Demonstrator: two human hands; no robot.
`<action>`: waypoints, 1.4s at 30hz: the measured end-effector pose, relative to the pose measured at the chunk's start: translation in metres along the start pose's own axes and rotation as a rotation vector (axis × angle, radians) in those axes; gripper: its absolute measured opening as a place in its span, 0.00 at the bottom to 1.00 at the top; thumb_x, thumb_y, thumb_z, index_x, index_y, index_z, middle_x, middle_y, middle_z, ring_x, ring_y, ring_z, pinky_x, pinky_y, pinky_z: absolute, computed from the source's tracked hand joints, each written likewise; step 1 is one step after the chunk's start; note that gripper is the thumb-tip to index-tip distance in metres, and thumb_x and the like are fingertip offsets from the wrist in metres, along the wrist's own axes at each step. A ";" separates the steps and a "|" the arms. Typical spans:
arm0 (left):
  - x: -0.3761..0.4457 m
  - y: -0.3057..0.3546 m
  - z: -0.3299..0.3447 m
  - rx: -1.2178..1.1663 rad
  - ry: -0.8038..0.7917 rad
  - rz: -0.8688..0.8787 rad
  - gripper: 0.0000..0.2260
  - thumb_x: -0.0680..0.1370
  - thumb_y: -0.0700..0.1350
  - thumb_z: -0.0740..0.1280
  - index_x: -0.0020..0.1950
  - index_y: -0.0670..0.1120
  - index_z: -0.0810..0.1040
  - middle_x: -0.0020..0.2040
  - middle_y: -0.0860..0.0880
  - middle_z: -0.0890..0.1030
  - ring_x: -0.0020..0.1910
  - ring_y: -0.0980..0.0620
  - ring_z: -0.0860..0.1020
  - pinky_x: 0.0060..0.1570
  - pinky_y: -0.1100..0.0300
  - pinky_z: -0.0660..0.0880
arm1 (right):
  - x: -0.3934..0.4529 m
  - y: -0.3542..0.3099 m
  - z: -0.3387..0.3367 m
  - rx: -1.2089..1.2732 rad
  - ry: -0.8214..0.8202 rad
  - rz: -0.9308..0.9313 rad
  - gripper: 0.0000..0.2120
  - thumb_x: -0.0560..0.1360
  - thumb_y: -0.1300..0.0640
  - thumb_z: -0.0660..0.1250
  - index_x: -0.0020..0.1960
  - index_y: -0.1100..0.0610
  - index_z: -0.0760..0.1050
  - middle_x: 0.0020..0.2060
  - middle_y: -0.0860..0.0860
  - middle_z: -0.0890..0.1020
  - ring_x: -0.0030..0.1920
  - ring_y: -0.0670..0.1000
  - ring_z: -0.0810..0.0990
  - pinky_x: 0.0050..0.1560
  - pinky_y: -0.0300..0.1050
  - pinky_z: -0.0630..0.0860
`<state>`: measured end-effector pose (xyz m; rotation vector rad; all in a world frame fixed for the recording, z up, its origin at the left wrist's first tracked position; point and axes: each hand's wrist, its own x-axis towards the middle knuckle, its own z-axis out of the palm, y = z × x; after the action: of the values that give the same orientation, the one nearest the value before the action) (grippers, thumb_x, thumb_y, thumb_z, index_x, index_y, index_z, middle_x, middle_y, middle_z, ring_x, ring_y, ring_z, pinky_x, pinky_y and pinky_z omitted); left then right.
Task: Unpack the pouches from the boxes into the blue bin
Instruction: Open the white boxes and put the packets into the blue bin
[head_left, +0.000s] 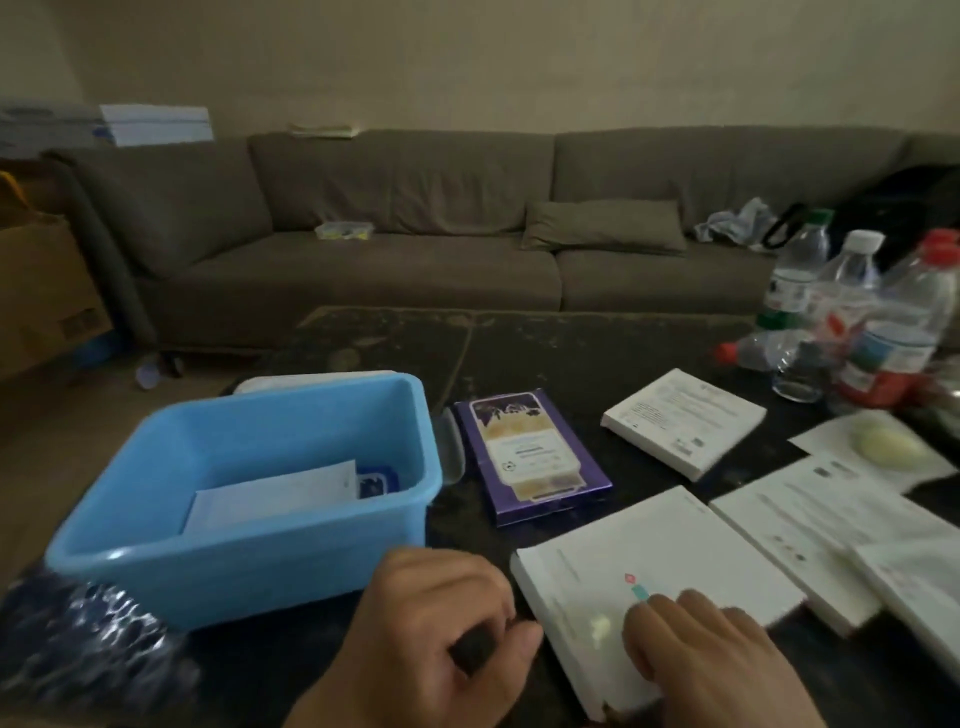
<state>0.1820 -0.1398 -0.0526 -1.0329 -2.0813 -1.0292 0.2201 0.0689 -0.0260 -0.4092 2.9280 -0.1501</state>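
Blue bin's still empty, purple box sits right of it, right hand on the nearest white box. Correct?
Not quite. The head view shows the blue bin already holds a white pouch. The rest stands: the purple box sits right of it, and the right hand rests on the nearest white box.

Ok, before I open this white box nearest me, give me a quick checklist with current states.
1. Right hand rests on the nearest white box: ok.
2. Left hand free to help: not ok, it grips a small dark object.
3. Blue bin within reach, left of the box: ok.
4. Room in the bin: ok, only a white pouch and a blue item inside.
5. Box flap open: cannot tell.
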 end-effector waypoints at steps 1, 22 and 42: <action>-0.002 -0.001 0.006 0.018 0.028 -0.002 0.19 0.78 0.51 0.67 0.28 0.45 0.77 0.32 0.55 0.80 0.30 0.58 0.78 0.31 0.57 0.74 | 0.001 0.004 0.004 0.021 -0.015 -0.008 0.11 0.76 0.37 0.61 0.50 0.41 0.66 0.54 0.36 0.69 0.58 0.47 0.67 0.62 0.43 0.63; 0.027 -0.005 0.073 -0.027 -0.226 0.174 0.18 0.67 0.43 0.73 0.57 0.51 0.84 0.60 0.57 0.82 0.65 0.61 0.75 0.65 0.59 0.71 | 0.000 0.044 0.018 0.331 0.968 -0.001 0.20 0.77 0.36 0.55 0.32 0.43 0.73 0.27 0.35 0.72 0.29 0.37 0.73 0.27 0.35 0.72; 0.006 -0.009 0.064 0.174 -0.021 0.395 0.05 0.79 0.43 0.70 0.53 0.50 0.84 0.56 0.54 0.85 0.57 0.56 0.81 0.51 0.55 0.77 | -0.003 0.049 0.025 0.396 0.956 -0.063 0.20 0.77 0.34 0.53 0.34 0.41 0.73 0.28 0.37 0.76 0.29 0.38 0.76 0.26 0.37 0.75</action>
<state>0.1614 -0.0873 -0.0854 -1.2988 -1.8419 -0.6312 0.2147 0.1146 -0.0565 -0.4481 3.6257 -1.2139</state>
